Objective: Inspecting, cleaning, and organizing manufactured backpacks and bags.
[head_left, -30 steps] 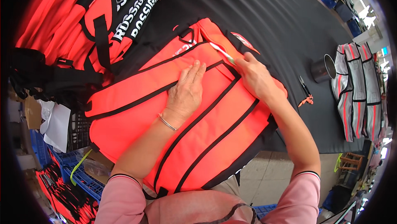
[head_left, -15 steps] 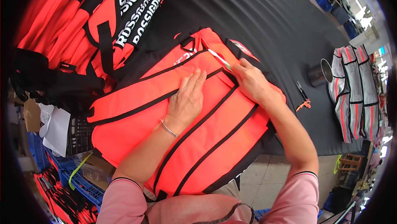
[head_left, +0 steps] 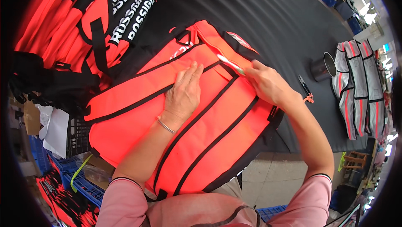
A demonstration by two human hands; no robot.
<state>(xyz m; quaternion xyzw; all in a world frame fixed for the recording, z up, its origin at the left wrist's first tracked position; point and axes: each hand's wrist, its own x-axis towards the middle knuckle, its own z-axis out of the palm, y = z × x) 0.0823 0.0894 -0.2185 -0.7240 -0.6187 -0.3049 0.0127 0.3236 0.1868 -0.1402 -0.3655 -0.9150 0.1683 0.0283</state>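
Black cloth covers the worktable (head_left: pixel 268 13), wide and bare toward twelve and one o'clock. At its centre lies an orange bag (head_left: pixel 201 122) with black trim, its lower end hanging over the near table edge at six o'clock. The left hand (head_left: pixel 183 94) rests flat on it, fingers spread, holding nothing. The right hand (head_left: pixel 268 85) pinches a slim white tool (head_left: pixel 231 64) against the bag's upper seam. Stacked orange bags (head_left: pixel 83 21) crowd ten and eleven o'clock. A metal cup (head_left: pixel 323 67), small snips (head_left: pixel 305 88) and striped vests (head_left: pixel 359 88) sit at three o'clock.
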